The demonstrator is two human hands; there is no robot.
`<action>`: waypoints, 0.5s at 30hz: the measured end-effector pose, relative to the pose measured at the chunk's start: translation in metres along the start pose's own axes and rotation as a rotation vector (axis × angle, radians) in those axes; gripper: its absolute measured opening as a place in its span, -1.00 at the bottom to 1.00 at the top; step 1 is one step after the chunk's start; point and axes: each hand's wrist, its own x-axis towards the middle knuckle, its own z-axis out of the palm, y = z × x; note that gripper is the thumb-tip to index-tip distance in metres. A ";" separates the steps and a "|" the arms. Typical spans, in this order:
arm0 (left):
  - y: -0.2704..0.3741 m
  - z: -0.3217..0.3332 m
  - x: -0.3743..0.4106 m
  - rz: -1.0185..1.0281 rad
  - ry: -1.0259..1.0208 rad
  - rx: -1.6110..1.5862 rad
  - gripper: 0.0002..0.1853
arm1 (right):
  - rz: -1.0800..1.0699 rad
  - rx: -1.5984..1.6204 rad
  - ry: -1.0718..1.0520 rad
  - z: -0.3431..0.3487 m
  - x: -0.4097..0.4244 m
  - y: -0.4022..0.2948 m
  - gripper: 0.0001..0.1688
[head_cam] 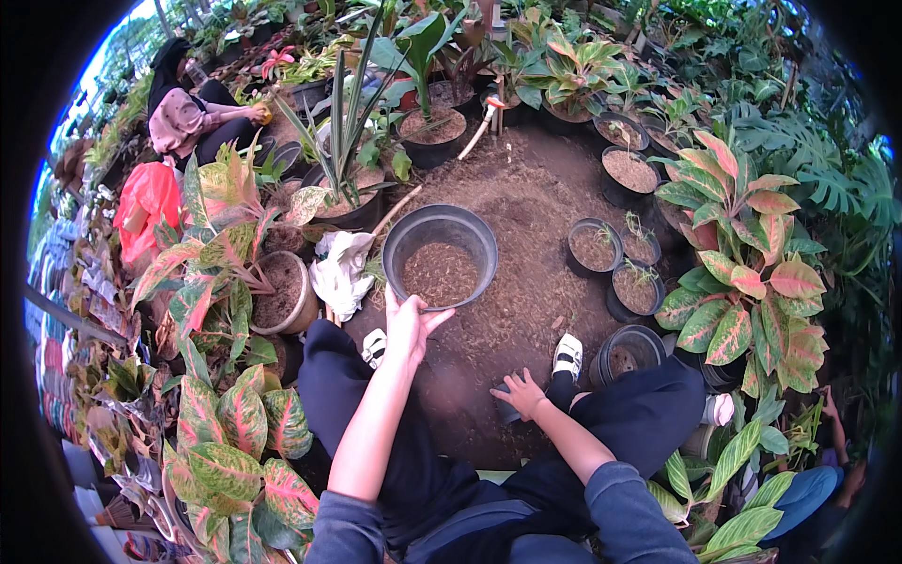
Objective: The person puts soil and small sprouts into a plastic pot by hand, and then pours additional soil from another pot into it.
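In front of me is a wide black plastic plant pot [396, 243], partly filled with brown soil [440, 271]. My left hand [407, 328] grips its near rim, with some fingers hidden. My right hand [523, 396] is low beside my right leg, fingers spread. Beneath it a small dark object [506, 410] shows, mostly covered; I cannot tell what it is. Past my right foot stand nested black pots [602, 363]. Several small black pots with thin seedlings [595, 248] stand farther off on the right.
A crumpled white plastic bag [343, 271] lies left of the pot, near a wooden stick [398, 210]. Potted aglaonemas [764, 271] crowd both sides. A hose [478, 135] lies on the soil floor [535, 190]. Another person [187, 116] sits at upper left, near a red plastic bag [148, 204].
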 end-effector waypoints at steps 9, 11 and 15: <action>-0.025 0.012 0.016 0.068 0.197 -0.087 -0.24 | 1.038 1.533 0.577 -0.028 0.028 0.089 0.23; -0.027 0.010 0.026 0.093 0.238 -0.092 -0.24 | 1.328 1.895 0.696 -0.019 0.053 0.110 0.30; -0.030 0.026 0.036 0.077 0.244 -0.112 -0.23 | 1.783 2.166 0.649 0.027 0.086 0.148 0.42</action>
